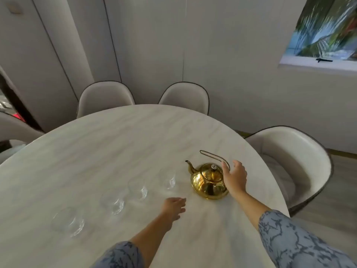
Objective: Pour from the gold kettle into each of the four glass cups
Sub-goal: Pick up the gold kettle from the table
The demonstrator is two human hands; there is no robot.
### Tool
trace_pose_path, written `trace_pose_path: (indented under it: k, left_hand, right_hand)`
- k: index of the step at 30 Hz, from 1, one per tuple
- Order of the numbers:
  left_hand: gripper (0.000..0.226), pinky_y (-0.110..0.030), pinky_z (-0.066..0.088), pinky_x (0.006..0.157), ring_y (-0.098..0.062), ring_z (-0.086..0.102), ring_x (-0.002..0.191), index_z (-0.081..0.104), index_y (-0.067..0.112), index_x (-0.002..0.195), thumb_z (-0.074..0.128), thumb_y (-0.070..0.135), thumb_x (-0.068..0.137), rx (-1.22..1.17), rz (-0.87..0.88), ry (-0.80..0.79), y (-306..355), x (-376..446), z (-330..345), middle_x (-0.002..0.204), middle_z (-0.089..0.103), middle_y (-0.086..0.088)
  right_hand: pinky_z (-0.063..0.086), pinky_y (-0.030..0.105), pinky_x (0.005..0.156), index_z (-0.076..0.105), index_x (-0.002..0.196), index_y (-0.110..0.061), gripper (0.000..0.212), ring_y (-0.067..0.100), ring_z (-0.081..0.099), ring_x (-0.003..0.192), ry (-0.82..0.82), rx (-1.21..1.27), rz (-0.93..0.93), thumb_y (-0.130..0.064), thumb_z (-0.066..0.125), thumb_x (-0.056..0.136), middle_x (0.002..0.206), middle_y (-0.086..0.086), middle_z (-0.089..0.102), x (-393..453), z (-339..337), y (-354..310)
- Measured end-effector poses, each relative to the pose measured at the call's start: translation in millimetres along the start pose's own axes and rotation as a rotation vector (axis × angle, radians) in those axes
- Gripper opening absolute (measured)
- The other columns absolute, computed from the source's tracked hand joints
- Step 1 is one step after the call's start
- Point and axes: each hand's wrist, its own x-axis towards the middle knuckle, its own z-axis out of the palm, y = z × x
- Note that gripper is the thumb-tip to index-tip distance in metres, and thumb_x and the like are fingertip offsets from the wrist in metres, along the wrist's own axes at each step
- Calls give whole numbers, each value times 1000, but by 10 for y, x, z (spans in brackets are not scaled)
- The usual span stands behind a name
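A gold kettle (207,181) stands upright on the white marble table (108,147), spout toward the left and thin wire handle raised. My right hand (234,176) is at the kettle's right side with fingers spread, thumb touching the handle's near end, not gripped around it. Several clear glass cups stand in a diagonal row left of the kettle: the nearest cup (168,179), a second cup (137,189), a third cup (113,203) and the farthest-left cup (68,222). My left hand (173,206) hovers open over the table, below the nearest cup and left of the kettle.
Pale upholstered chairs surround the table: two chairs at the far side (105,97) (185,96), one chair at the right (291,161), another chair at the far left edge (13,128). The table's right edge lies close behind the kettle. A window (324,31) is at upper right.
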Motion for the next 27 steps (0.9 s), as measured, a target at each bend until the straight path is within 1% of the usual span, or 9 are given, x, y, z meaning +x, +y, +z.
trace_pose_path:
  k: [1,3,5,9,12,16,20,24,27]
  left_hand:
    - [25,-31,48,75,-19,64,88,69,8,108,67,27,92,-11,-16,-16,34,157,88,100,66,-6]
    - [49,-34,52,81,-22,63,97,59,6,128,73,31,88,-32,-66,-23,66,264,194,106,64,-8]
    - [68,-38,53,91,-24,59,109,46,9,141,75,34,85,-57,-99,-55,100,342,331,117,60,-11]
    - [90,-41,54,97,-28,53,125,30,15,152,78,41,80,-121,-143,-100,139,481,555,139,51,-13]
    - [92,-43,54,98,-29,50,132,27,18,153,77,43,81,-159,-137,-113,146,524,643,150,44,-12]
    - [80,-48,52,100,-28,50,131,36,19,147,76,42,82,-218,-132,-113,135,533,682,146,48,-10]
    - [78,-52,49,104,-23,49,125,39,26,140,78,48,76,-265,-122,-145,132,447,660,143,50,-6]
    - [65,-52,46,106,-22,54,129,47,32,127,77,54,74,-315,-46,-186,182,291,647,132,60,2]
    - [81,-47,51,101,-19,59,122,51,33,131,79,66,62,-334,-33,-160,229,170,654,128,65,4]
  right_hand:
    - [50,49,97,57,129,-6,60,31,57,119,25,45,2,-56,49,95,125,13,62,113,43,12]
    - [54,38,78,66,98,-7,54,24,66,92,-17,172,12,-58,48,94,94,6,69,166,61,-9]
    - [46,28,62,56,70,-8,52,16,58,65,-77,273,25,-54,53,94,66,2,59,226,66,-11]
    - [37,27,55,38,50,-13,59,10,37,45,-239,351,7,-48,66,88,44,-5,37,364,56,-13]
    - [37,30,56,34,45,-16,61,8,31,40,-276,435,40,-41,76,83,39,-9,31,405,75,-19]
    - [43,33,64,39,49,-12,58,11,32,44,-213,577,187,-39,83,76,43,-5,33,312,125,-6]
    - [44,29,65,41,50,-10,57,12,34,48,-104,671,266,-37,82,77,40,-6,35,148,78,-37]
    - [47,25,61,41,50,-9,57,9,36,45,-75,655,204,-39,81,78,39,-7,36,15,-50,-255]
    - [45,24,55,42,48,-10,58,8,38,41,-79,615,136,-40,82,77,39,-7,36,-73,-108,-440]
